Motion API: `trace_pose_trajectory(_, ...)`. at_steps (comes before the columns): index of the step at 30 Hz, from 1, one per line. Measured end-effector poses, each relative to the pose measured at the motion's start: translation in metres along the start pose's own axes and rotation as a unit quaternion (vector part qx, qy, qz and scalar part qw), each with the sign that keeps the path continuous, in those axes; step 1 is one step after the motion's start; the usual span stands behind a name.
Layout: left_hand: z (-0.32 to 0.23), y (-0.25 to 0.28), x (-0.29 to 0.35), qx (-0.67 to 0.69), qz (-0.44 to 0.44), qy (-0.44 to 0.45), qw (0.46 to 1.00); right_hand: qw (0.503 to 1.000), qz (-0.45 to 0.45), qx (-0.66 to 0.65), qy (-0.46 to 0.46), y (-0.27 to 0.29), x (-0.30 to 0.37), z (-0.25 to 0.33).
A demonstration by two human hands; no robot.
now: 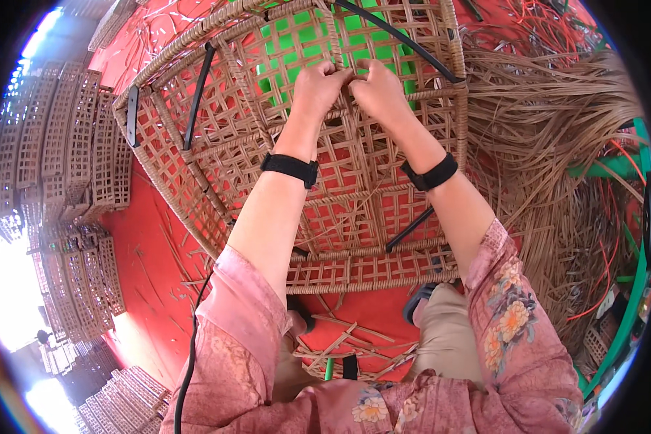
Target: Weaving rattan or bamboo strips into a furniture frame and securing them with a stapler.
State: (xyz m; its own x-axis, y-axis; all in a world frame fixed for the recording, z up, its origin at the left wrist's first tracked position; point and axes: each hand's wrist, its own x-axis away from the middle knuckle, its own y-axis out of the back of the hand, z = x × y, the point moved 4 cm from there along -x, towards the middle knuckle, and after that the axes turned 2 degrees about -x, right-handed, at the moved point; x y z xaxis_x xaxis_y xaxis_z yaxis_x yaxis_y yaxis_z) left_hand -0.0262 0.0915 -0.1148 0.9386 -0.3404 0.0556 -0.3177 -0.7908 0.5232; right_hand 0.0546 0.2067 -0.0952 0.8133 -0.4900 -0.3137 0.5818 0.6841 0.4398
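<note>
A large brown woven basket frame [351,254] with an open lattice lies across the space in front of me. Over its upper middle, my left hand [318,88] and my right hand [377,90] meet, thumbs and fingers pinched close together. Both work at a wrapped rib [334,36] of the frame. A thin brown strip seems to be between the fingertips, though they hide most of it. Black bars [200,94] brace the frame's corners. Through the lattice shows a bright green plastic piece [289,43] beneath my hands.
A thick heap of loose brown strips [550,123] spreads along the right, beside green metal tubing [626,318]. Tall stacks of woven baskets [65,137] stand at the left. Strip scraps [354,336] litter the red floor [141,246] near my feet.
</note>
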Motion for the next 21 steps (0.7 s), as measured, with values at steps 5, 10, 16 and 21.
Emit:
trace_pose_trajectory(5,0.001,0.003,0.005,0.03,0.04,-0.014,0.999,0.895,0.228,-0.307,-0.229,-0.016,-0.001,-0.015)
trace_pose_trajectory(10,-0.006,0.007,0.02,0.023,0.078,-0.038,0.996,0.828,0.269,-0.408,-0.274,-0.009,0.003,-0.009)
trace_pose_trajectory(16,-0.004,0.023,0.039,-0.191,0.1,-0.053,0.975,0.852,0.244,-0.348,-0.305,-0.004,-0.002,-0.005)
trace_pose_trajectory(21,0.008,0.019,0.034,-0.026,0.16,0.026,0.986,0.868,0.231,-0.299,-0.322,-0.007,-0.005,-0.006)
